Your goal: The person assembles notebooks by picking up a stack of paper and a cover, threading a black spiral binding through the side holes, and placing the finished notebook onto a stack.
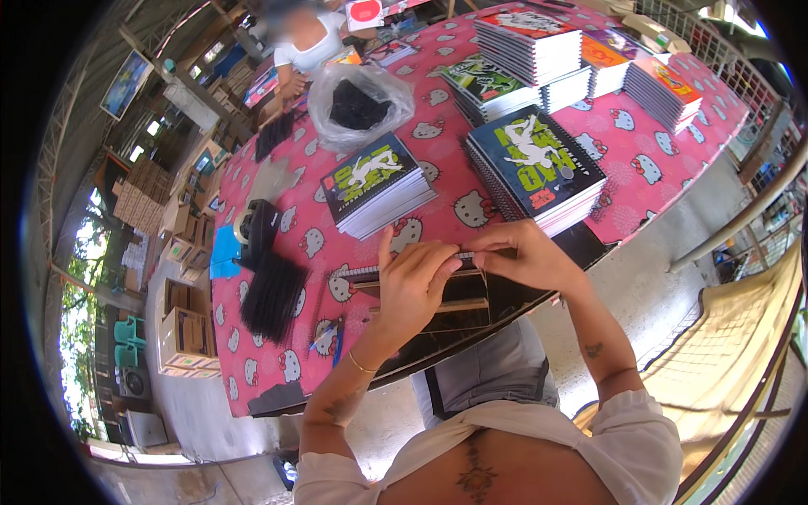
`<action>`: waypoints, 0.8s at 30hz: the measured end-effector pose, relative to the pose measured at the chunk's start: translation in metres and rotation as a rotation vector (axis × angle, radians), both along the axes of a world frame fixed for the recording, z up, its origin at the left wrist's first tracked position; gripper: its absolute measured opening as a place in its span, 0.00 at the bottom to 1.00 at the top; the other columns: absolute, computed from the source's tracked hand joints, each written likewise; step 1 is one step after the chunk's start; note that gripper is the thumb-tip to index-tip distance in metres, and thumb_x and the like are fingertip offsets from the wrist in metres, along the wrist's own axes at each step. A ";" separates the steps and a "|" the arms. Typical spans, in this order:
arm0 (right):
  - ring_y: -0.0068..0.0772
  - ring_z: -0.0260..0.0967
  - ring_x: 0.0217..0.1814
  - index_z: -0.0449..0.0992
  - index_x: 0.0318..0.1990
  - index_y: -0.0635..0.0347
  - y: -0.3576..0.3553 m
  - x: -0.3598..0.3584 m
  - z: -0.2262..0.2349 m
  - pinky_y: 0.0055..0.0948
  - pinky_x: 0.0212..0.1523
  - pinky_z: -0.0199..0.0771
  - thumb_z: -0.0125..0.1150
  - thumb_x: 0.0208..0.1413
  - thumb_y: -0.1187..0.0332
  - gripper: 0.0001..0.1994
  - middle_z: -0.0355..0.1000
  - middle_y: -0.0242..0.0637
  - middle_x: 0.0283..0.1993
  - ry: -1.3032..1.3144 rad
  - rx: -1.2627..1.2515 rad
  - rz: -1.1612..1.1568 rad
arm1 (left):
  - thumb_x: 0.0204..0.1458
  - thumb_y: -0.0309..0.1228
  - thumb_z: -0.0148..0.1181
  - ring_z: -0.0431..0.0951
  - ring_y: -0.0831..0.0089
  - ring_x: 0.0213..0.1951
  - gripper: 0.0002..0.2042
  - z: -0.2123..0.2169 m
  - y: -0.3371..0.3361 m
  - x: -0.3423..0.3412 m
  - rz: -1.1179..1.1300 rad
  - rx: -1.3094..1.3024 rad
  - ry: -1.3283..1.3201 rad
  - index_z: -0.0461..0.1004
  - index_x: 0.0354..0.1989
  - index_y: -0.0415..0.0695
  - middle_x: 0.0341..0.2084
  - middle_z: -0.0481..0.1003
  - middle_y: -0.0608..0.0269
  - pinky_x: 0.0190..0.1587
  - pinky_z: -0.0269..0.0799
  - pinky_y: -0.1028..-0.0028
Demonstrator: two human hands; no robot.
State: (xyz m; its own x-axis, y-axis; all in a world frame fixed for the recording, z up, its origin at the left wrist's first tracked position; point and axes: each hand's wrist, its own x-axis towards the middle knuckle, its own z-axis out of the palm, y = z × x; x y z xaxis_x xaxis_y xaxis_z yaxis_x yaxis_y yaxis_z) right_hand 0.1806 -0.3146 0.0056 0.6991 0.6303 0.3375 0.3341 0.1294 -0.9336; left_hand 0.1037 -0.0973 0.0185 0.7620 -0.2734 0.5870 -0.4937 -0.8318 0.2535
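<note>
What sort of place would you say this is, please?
Probably a small notebook-binding workshop: stacks of spiral-bound notebooks, a bundle of what look like black binding coils, and cardboard boxes piled at the left.

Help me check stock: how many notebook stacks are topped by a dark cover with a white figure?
2: the left stack, beyond the left hand, and the right stack, beyond the right hand. Others may be hidden farther back.

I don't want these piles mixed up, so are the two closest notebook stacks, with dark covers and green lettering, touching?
Apart: the head view shows pink tablecloth between the left stack and the right stack.
</note>
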 end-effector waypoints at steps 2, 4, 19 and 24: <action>0.29 0.81 0.39 0.83 0.45 0.67 -0.005 0.012 0.011 0.28 0.45 0.82 0.66 0.58 0.77 0.08 0.81 0.43 0.37 -0.091 -0.102 0.012 | 0.60 0.35 0.64 0.82 0.64 0.41 0.08 -0.002 -0.001 0.002 0.002 -0.029 -0.035 0.81 0.41 0.44 0.35 0.82 0.62 0.72 0.48 0.49; 0.26 0.81 0.39 0.82 0.39 0.69 -0.004 0.016 0.014 0.27 0.42 0.81 0.66 0.56 0.79 0.05 0.80 0.41 0.36 -0.164 -0.166 0.046 | 0.60 0.35 0.64 0.82 0.63 0.40 0.09 -0.001 -0.001 0.003 -0.015 -0.017 -0.038 0.81 0.41 0.44 0.34 0.82 0.61 0.69 0.54 0.50; 0.52 0.73 0.60 0.75 0.59 0.63 -0.045 -0.010 0.043 0.43 0.62 0.70 0.70 0.58 0.66 0.23 0.75 0.51 0.59 -0.409 -0.023 -0.863 | 0.49 0.18 0.62 0.81 0.53 0.39 0.13 0.113 0.021 0.012 -0.012 0.020 -0.188 0.81 0.45 0.39 0.36 0.82 0.52 0.44 0.77 0.57; 0.54 0.69 0.69 0.70 0.66 0.66 -0.143 0.061 -0.012 0.46 0.68 0.66 0.79 0.49 0.59 0.38 0.70 0.60 0.65 -0.447 -0.248 -0.836 | 0.55 0.17 0.59 0.80 0.56 0.55 0.13 0.077 -0.032 0.111 -0.436 -0.098 -0.354 0.81 0.48 0.38 0.49 0.82 0.52 0.60 0.72 0.57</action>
